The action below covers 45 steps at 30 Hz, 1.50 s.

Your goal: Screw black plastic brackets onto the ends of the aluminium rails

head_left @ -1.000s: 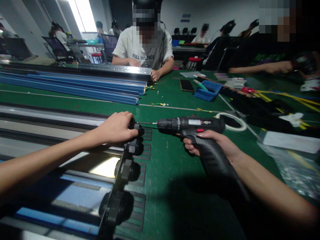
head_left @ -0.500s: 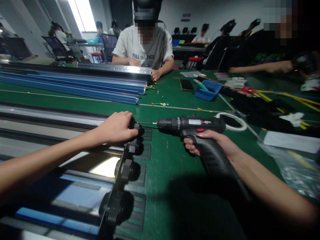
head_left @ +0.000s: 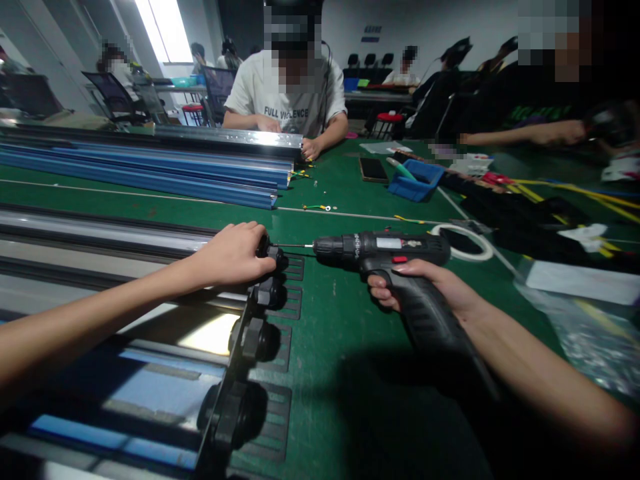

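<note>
My right hand (head_left: 425, 287) is wrapped round the grip of a black cordless drill (head_left: 390, 250). Its long thin bit points left and reaches the end of the farthest long metal profile (head_left: 125, 233). My left hand (head_left: 237, 257) is closed over that end, with the thumb beside a black cable gland (head_left: 277, 257); its fingertips are partly hidden. Nearer to me, more profiles lie side by side, each ending in a black end cap with a gland (head_left: 257, 340). Flat slotted black brackets (head_left: 273, 423) stick out beyond the glands onto the green table (head_left: 325, 347).
Blue profiles (head_left: 200, 177) lie across the table's far side, where a person in a white shirt (head_left: 290, 93) works. To the right are a phone (head_left: 373, 170), a blue bin (head_left: 416, 181), a white tape roll (head_left: 483, 250), yellow wires and a clear plastic bag (head_left: 595, 340).
</note>
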### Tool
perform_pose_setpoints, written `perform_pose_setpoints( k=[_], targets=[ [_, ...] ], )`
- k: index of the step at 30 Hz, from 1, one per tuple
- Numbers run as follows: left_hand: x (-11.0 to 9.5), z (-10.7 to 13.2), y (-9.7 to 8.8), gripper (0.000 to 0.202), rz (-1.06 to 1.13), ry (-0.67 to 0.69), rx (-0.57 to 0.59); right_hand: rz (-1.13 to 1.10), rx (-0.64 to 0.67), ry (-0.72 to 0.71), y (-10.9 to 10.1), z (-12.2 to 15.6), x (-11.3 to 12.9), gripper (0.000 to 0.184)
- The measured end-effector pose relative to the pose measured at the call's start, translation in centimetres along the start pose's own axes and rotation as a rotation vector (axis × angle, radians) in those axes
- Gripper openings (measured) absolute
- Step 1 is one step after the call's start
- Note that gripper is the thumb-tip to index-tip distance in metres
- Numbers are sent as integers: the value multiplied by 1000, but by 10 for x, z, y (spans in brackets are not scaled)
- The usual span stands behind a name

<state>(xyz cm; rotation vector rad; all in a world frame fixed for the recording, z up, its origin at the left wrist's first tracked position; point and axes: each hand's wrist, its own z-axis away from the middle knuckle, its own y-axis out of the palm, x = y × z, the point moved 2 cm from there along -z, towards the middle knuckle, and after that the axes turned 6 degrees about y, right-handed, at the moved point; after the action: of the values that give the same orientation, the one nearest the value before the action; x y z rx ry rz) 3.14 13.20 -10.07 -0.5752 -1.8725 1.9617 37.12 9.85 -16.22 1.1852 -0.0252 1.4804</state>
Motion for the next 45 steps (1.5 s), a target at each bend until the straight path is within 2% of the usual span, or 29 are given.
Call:
perform_pose_setpoints(
  k=[4,11,19,26,33,40,45],
  targets=[
    [0,0,0,36,2,1,1,2,-3,8,2,1,0,35],
    [-1,0,-1,34,4,-1,0,-27,50,-22,-1,-1,0,23],
    [0,0,0,36,4,-2,-5,-8,0,20,3,0,1,39],
    [-1,0,0,35,6,-1,0,-17,4,0,2,0,1,35],
    [0,1,0,39,22,1,2,-15,70,20,3,0,1,25],
    [0,1,1,34,-3,19,-4,-48,-57,-43,5,5,1,30],
    [0,1,0,32,-15,16,-2,-63,-33,-43,7,13,0,27]
  ],
)
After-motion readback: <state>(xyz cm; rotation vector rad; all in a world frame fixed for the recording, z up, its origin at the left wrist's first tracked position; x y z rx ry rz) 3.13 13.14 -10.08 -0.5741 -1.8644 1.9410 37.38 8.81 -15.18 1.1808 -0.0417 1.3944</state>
